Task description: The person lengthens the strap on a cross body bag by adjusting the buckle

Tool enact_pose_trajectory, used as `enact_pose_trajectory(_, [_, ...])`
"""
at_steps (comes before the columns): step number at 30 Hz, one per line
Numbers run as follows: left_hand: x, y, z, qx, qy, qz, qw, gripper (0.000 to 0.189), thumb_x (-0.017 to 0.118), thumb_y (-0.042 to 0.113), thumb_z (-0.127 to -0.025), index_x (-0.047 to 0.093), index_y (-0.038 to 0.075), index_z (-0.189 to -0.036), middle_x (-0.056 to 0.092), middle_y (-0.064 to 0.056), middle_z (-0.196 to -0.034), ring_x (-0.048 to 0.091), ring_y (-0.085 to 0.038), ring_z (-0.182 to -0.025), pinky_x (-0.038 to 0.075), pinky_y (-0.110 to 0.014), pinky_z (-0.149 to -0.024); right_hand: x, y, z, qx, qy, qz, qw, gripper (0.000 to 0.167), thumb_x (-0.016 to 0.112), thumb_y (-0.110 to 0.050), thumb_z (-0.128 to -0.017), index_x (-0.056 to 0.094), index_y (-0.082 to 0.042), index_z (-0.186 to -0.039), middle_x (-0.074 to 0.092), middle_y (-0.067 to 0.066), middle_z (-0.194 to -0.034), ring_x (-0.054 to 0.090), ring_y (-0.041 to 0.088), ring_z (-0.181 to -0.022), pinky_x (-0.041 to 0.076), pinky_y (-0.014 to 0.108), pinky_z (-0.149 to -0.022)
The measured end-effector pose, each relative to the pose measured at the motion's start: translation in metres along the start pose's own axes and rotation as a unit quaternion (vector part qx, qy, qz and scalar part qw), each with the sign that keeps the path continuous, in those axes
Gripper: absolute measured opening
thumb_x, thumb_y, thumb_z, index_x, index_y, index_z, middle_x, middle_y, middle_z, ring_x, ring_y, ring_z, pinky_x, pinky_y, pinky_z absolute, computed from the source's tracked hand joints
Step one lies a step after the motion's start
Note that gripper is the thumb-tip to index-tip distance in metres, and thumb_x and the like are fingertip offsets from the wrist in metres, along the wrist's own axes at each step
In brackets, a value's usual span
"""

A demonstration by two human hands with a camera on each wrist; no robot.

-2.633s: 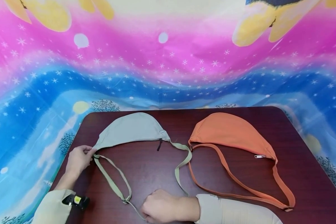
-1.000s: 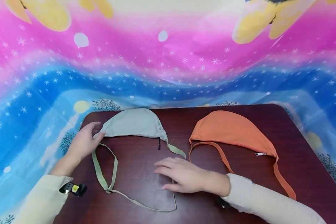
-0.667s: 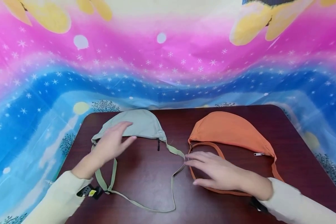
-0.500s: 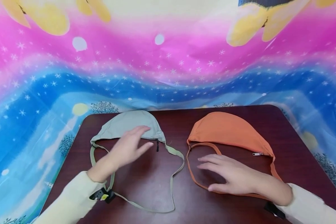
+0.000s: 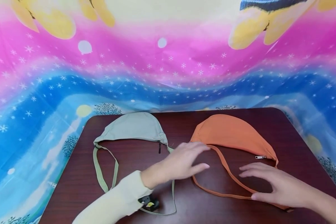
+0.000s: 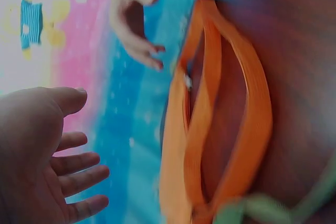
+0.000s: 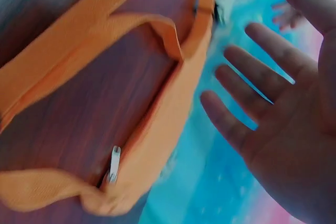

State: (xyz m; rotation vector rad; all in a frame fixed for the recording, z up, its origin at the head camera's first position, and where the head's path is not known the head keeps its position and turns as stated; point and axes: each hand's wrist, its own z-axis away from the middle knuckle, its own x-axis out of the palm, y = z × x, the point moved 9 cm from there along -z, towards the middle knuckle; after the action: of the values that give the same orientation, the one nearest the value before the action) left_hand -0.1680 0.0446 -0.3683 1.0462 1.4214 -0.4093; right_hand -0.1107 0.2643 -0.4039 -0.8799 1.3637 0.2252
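An orange crescent-shaped sling bag [image 5: 232, 132] lies flat at the back right of the table, its strap [image 5: 226, 168] looped toward the front. Over the left end of that strap hovers my left hand [image 5: 177, 161], fingers spread and holding nothing. My right hand [image 5: 280, 185] is above the strap's right side, fingers apart and nothing in them. The bag's silver zipper pull [image 7: 114, 163] shows in the right wrist view. A pale grey-green sling bag [image 5: 133, 126] lies at the back left, its green strap [image 5: 99, 169] partly hidden behind my left forearm.
The dark reddish-brown table [image 5: 72, 174] has rounded far corners. A printed cloth backdrop [image 5: 162, 84] in pink and blue hangs right behind it and along both sides. A black wrist device [image 5: 149, 203] sits under my left cuff.
My left hand let go of the pale bag's left end and swept right to the orange bag. My right hand also moved right. The pale bag's strap now lies in a wider loop.
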Motion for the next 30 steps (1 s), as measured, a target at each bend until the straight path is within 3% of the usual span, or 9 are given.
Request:
enact_pose_trajectory(5, [0.031, 0.034, -0.029, 0.036, -0.036, -0.014, 0.9986, 0.055, 0.056, 0.051, -0.102, 0.052, 0.017, -0.147, 0.054, 0.005, -0.146, 0.047, -0.007, -0.136, 0.039, -0.03, -0.111, 0.003, 0.042, 0.029, 0.051, -0.032, -0.065, 0.996, 0.049, 0.08, -0.032, -0.089, 0.063, -0.029, -0.135, 0.06, -0.006, -0.135, 0.049, -0.007, -0.122, 0.053, 0.024, -0.077])
enact_pose_trajectory(8, [0.052, 0.048, -0.043, 0.045, -0.061, -0.026, 0.9968, 0.055, 0.053, 0.053, -0.103, 0.052, 0.02, -0.147, 0.053, 0.008, -0.145, 0.048, -0.003, -0.133, 0.04, -0.025, -0.107, 0.004, 0.064, 0.046, 0.077, -0.047, -0.092, 0.9917, 0.046, 0.079, -0.025, -0.09, 0.063, -0.025, -0.134, 0.058, -0.015, -0.133, 0.05, -0.009, -0.116, 0.052, 0.023, -0.071])
enact_pose_trajectory(13, [0.087, 0.072, -0.063, 0.052, -0.094, -0.049, 0.9931, 0.056, 0.051, 0.059, -0.101, 0.052, 0.027, -0.147, 0.053, 0.013, -0.143, 0.048, 0.001, -0.13, 0.041, -0.021, -0.101, 0.005, 0.086, 0.069, 0.076, -0.047, -0.115, 0.9893, 0.044, 0.079, -0.015, -0.09, 0.064, -0.021, -0.131, 0.056, -0.026, -0.128, 0.055, -0.007, -0.104, 0.048, 0.023, -0.062])
enact_pose_trajectory(18, [0.123, 0.094, -0.084, 0.032, -0.151, -0.056, 0.9863, 0.058, 0.047, 0.066, -0.099, 0.047, 0.036, -0.149, 0.048, 0.022, -0.144, 0.044, 0.005, -0.13, 0.036, -0.02, -0.103, 0.008, 0.1, 0.085, 0.076, -0.055, -0.118, 0.9886, 0.045, 0.078, -0.011, -0.09, 0.064, -0.023, -0.13, 0.052, -0.031, -0.129, 0.051, -0.012, -0.107, 0.047, 0.023, -0.061])
enact_pose_trajectory(24, [0.15, 0.107, -0.107, 0.012, -0.181, -0.052, 0.9821, 0.061, 0.052, 0.07, -0.095, 0.047, 0.041, -0.148, 0.046, 0.026, -0.141, 0.043, 0.008, -0.128, 0.034, -0.02, -0.105, 0.017, 0.115, 0.093, 0.089, -0.068, -0.149, 0.9825, 0.042, 0.075, -0.009, -0.092, 0.064, -0.023, -0.131, 0.048, -0.033, -0.132, 0.048, -0.013, -0.106, 0.042, 0.024, -0.059])
enact_pose_trajectory(30, [0.171, 0.107, -0.112, -0.006, -0.192, -0.044, 0.9805, 0.059, 0.057, 0.073, -0.09, 0.05, 0.047, -0.143, 0.048, 0.031, -0.136, 0.043, 0.011, -0.124, 0.036, -0.018, -0.1, 0.028, 0.126, 0.098, 0.079, -0.08, -0.218, 0.9696, 0.044, 0.07, 0.0, -0.093, 0.064, -0.019, -0.132, 0.046, -0.034, -0.136, 0.047, -0.014, -0.11, 0.039, 0.025, -0.056])
